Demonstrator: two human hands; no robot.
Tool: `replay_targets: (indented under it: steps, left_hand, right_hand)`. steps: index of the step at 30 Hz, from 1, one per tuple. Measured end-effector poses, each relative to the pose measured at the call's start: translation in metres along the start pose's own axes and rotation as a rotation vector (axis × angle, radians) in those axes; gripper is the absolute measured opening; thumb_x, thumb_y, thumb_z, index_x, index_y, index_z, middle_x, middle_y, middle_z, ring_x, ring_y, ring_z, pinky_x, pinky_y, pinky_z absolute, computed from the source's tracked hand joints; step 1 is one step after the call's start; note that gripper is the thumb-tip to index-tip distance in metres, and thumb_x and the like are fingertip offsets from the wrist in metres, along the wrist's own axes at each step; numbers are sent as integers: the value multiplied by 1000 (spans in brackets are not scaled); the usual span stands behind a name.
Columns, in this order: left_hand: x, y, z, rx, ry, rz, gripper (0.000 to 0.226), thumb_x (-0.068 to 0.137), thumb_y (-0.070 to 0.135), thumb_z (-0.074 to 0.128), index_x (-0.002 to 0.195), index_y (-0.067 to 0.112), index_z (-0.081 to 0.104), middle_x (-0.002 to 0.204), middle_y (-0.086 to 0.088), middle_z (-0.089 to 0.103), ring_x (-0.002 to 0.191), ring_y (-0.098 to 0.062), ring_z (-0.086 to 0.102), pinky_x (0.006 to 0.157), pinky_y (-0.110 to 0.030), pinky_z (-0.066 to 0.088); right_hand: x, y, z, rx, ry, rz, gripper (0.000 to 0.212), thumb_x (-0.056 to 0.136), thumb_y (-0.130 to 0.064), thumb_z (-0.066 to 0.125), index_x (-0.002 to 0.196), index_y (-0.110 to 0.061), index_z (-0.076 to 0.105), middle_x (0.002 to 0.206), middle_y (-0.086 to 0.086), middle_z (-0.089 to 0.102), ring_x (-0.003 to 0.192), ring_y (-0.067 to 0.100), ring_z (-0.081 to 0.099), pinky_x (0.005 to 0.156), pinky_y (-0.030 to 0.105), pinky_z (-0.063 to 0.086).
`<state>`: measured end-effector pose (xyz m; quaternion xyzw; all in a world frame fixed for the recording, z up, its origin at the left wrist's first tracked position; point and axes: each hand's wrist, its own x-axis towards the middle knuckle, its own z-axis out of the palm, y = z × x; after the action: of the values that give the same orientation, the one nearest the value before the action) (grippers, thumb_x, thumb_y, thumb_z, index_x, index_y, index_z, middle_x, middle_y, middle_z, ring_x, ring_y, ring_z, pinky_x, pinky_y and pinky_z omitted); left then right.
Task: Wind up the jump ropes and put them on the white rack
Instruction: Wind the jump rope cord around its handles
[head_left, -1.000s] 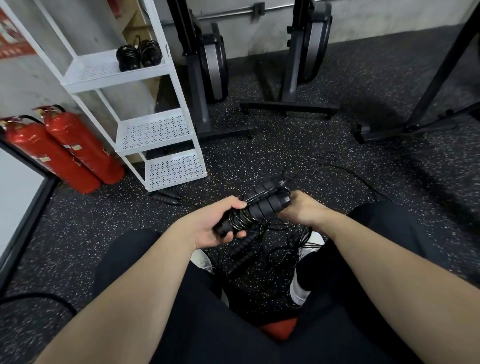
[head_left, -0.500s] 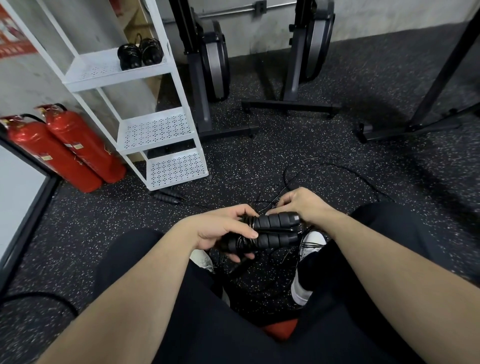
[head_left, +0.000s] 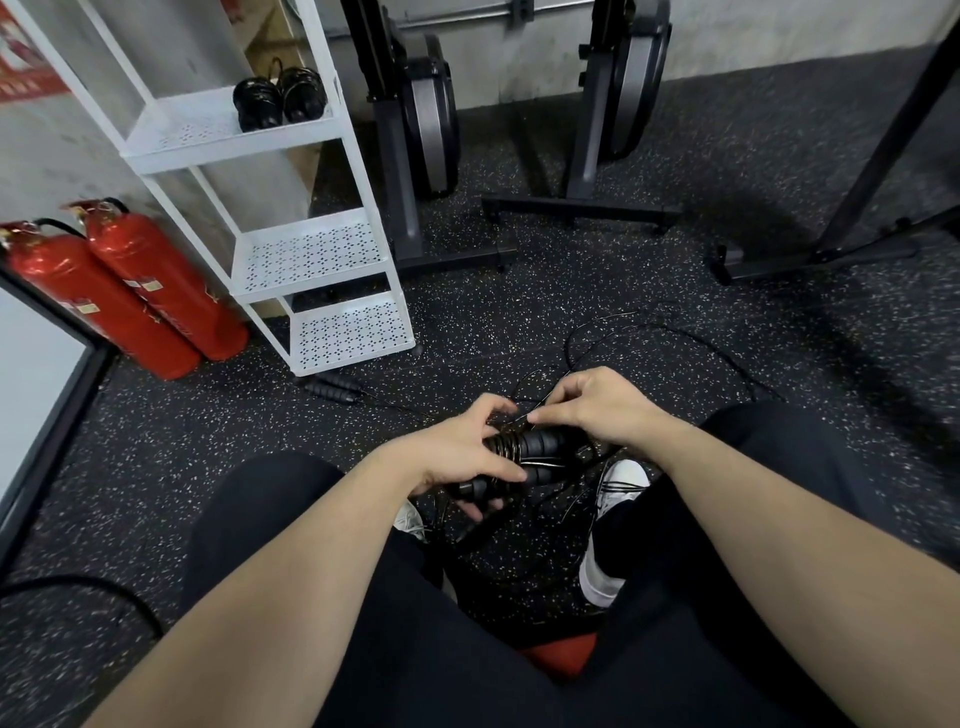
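Beside the white rack (head_left: 332, 156), fire extinguishers (head_left: 135, 291); loose rope handles (head_left: 332, 387) below.

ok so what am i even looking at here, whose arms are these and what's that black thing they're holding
There is no machine here. The picture comes from a camera worn on a person's head, looking forward and down, so the two bare arms are the wearer's own, with their dark trousers and white shoes below.

The left hand grips a pair of black jump rope handles with thin cord wound round them. The right hand pinches the cord just above the handles, apparently winding it on.

More loose cord trails over the speckled gym floor, and another pair of handles lies by the foot of the white rack. Two wound ropes already sit on its top shelf. Left of the rack stand two red fire extinguishers; behind it is dark exercise equipment.
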<state>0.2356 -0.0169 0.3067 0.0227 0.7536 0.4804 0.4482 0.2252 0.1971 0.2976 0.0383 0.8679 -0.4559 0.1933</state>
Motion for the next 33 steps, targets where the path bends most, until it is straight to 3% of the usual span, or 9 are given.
replay_targets:
  steps: [2, 6, 9, 12, 15, 19, 22, 27, 33]
  left_hand:
    - [2, 2, -1, 61, 0, -4, 64, 93, 7, 73, 144, 33, 44, 125, -8, 65, 81, -29, 74, 57, -40, 62]
    - [6, -2, 0, 96, 82, -40, 43, 94, 9, 71, 129, 28, 55, 116, -14, 70, 72, -27, 72, 59, -44, 63]
    - [8, -7, 0, 94, 161, -44, 34, 93, 8, 71, 116, 24, 52, 112, -17, 69, 70, -30, 71, 53, -43, 60]
    - [9, -11, -2, 42, 241, -39, 30, 94, 9, 69, 112, 24, 50, 110, -16, 68, 69, -29, 71, 56, -47, 62]
    - [12, -9, -1, -18, 329, -6, 30, 94, 10, 69, 110, 26, 50, 108, -14, 66, 69, -30, 71, 62, -55, 63]
    - [14, -4, 8, -72, 431, 58, 33, 92, 12, 69, 110, 30, 49, 109, -10, 64, 76, -35, 75, 60, -52, 64]
    - [15, -3, 12, -199, 428, 72, 36, 91, 11, 71, 115, 28, 50, 109, -11, 66, 83, -36, 75, 65, -54, 64]
    - [14, 0, 10, -445, 396, 83, 46, 92, 3, 67, 128, 29, 53, 107, -15, 69, 76, -29, 70, 65, -51, 62]
    - [14, -1, 6, -621, 361, 48, 42, 94, 0, 61, 130, 20, 61, 94, -14, 74, 67, -25, 71, 64, -46, 62]
  right_hand:
    - [0, 0, 2, 0, 12, -22, 22, 76, -40, 87, 78, -20, 77, 69, -8, 72, 59, 2, 61, 60, 23, 48]
    - [0, 3, 12, -44, -34, -104, 12, 85, -34, 81, 77, -26, 76, 75, -10, 74, 70, 3, 66, 73, 28, 55]
    - [-3, 1, 15, -112, -108, -126, 7, 96, -32, 68, 96, -31, 75, 69, -22, 67, 61, -13, 57, 62, 9, 40]
    - [-4, -1, 20, -97, -164, -118, 18, 103, -30, 57, 116, -29, 69, 55, -29, 59, 51, -9, 52, 53, 12, 36]
    - [-5, -4, 23, -67, -117, -39, 23, 103, -41, 54, 113, -24, 64, 60, -12, 57, 55, 10, 49, 55, 27, 37]
    - [-7, -9, 22, 5, -100, 59, 49, 102, -58, 41, 88, -22, 71, 54, -10, 47, 47, 10, 41, 61, 29, 37]
    - [-10, -11, 26, 79, -115, -71, 40, 104, -47, 49, 78, -22, 67, 51, -12, 45, 48, 10, 37, 57, 28, 34]
    - [-12, -15, 28, 56, -103, -208, 32, 106, -34, 50, 89, -11, 66, 56, -9, 55, 46, 2, 42, 50, 17, 35]
    - [-10, -14, 31, 118, -199, -106, 23, 107, -31, 46, 90, -21, 58, 52, -14, 44, 43, 4, 35, 46, 19, 29]
